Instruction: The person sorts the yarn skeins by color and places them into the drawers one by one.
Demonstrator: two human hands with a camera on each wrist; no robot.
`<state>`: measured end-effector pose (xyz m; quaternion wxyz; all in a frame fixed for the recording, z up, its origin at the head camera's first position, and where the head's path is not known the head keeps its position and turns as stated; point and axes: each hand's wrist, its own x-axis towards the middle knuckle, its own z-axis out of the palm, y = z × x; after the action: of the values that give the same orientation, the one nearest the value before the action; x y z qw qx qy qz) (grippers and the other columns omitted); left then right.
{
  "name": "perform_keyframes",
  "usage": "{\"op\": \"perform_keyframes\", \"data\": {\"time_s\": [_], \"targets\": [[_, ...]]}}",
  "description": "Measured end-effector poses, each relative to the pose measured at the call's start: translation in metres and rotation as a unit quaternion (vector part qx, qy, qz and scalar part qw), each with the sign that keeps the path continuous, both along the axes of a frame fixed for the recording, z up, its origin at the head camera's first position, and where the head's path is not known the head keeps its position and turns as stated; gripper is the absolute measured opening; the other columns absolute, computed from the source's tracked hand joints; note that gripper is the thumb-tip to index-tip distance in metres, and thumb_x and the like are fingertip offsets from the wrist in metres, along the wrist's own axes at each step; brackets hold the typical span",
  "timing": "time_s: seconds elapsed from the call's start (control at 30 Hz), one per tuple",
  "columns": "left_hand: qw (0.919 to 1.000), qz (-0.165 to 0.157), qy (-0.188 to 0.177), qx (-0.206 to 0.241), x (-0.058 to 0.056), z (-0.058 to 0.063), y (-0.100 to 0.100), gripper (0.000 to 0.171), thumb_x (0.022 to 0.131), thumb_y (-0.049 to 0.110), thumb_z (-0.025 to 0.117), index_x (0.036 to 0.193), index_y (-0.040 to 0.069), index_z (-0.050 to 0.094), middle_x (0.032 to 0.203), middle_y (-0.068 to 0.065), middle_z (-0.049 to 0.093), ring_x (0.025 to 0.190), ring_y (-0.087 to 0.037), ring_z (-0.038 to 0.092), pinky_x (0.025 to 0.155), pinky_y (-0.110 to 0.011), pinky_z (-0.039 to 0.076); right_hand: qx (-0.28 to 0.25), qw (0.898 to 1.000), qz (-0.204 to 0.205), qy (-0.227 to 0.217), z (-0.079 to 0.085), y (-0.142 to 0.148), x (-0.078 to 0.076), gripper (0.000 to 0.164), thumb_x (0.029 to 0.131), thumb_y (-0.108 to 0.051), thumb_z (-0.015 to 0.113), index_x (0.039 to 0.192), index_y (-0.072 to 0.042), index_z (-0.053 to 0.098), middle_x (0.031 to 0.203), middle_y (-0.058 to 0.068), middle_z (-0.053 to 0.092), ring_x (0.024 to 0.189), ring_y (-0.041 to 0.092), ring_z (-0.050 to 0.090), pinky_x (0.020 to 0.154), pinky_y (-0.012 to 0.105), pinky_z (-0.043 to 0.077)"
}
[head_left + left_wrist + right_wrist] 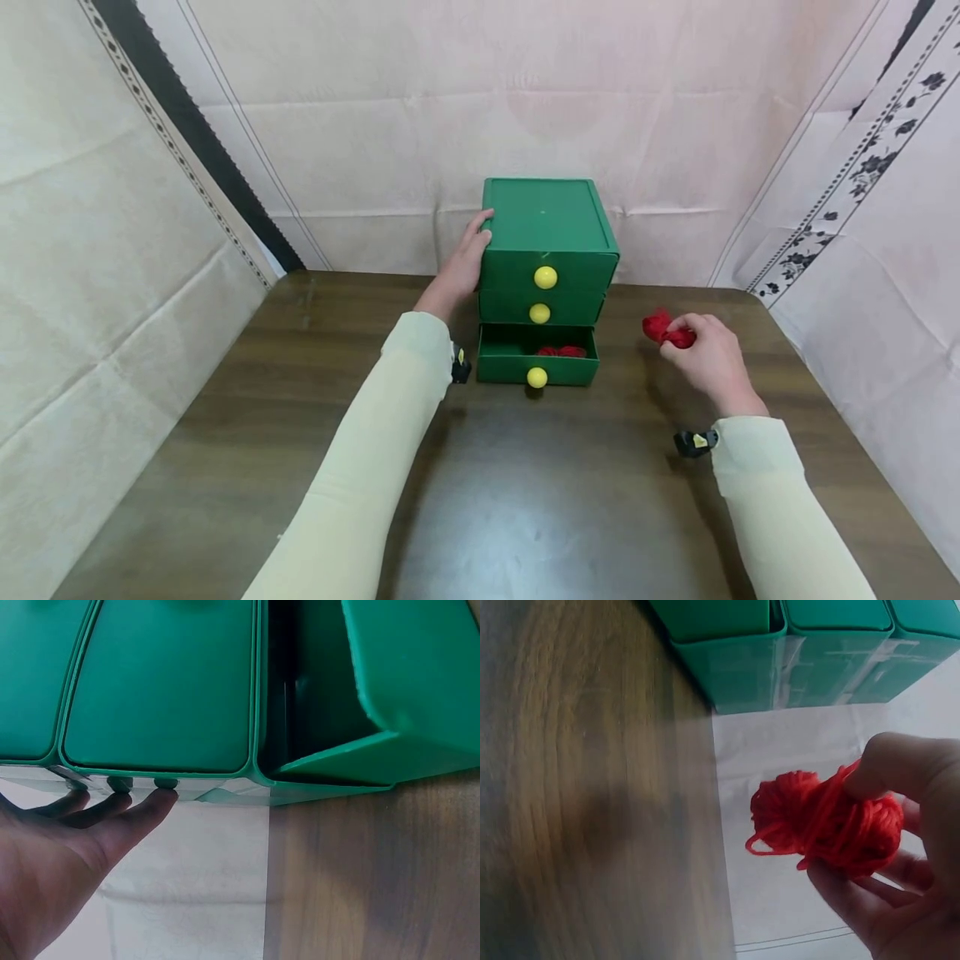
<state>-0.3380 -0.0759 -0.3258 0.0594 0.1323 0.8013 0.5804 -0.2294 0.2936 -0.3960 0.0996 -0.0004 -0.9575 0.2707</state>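
Note:
A small green chest of drawers [551,215] with round yellow knobs stands at the back middle in the head view. Its bottom drawer [498,369] is pulled out, and red yarn [572,352] lies inside. My left hand [460,268] rests against the chest's left side; the left wrist view shows the fingers [139,817] stretched out, their tips touching that wall. To the right of the chest, my right hand [711,354] pinches a small skein of red yarn [780,814] between thumb and fingers, held above the table. A loose loop hangs off the skein.
The chest stands on a brown wooden table [315,467] near its back edge. Pale cloth [360,142] hangs behind and on both sides of the table. The two upper drawers [510,273] are closed. Each wrist wears a dark camera [693,442].

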Motion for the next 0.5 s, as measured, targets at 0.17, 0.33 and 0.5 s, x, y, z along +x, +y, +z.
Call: {"op": "perform_keyframes", "data": {"time_s": [0.17, 0.33, 0.5], "targets": [[1.0000, -0.001, -0.006, 0.000, 0.001, -0.004, -0.001, 0.044, 0.104, 0.050, 0.021, 0.147, 0.054, 0.017, 0.162, 0.006, 0.011, 0.144, -0.028, 0.020, 0.111, -0.062, 0.023, -0.022, 1.000, 0.011, 0.003, -0.001, -0.007, 0.006, 0.032, 0.085, -0.019, 0.070, 0.112, -0.007, 0.060, 0.122, 0.020, 0.053, 0.101, 0.037, 0.048, 0.078, 0.048, 0.053], [1.0000, -0.001, -0.001, 0.000, 0.000, -0.004, -0.001, 0.044, 0.103, 0.052, 0.020, 0.147, 0.054, 0.017, 0.162, 0.007, 0.011, 0.144, -0.026, 0.019, 0.112, -0.061, 0.021, -0.033, 0.999, 0.024, 0.006, 0.002, -0.013, 0.008, 0.033, 0.086, -0.021, 0.071, 0.115, -0.010, 0.060, 0.124, 0.018, 0.054, 0.103, 0.036, 0.050, 0.081, 0.051, 0.053], [1.0000, 0.002, 0.009, 0.000, 0.000, -0.002, -0.001, 0.045, 0.103, 0.051, 0.020, 0.148, 0.052, 0.017, 0.162, 0.006, 0.012, 0.144, -0.027, 0.020, 0.112, -0.061, 0.022, -0.036, 0.999, 0.039, 0.012, 0.008, -0.020, 0.009, 0.030, 0.089, -0.021, 0.068, 0.115, -0.011, 0.060, 0.123, 0.017, 0.056, 0.102, 0.036, 0.052, 0.082, 0.051, 0.052]]}}
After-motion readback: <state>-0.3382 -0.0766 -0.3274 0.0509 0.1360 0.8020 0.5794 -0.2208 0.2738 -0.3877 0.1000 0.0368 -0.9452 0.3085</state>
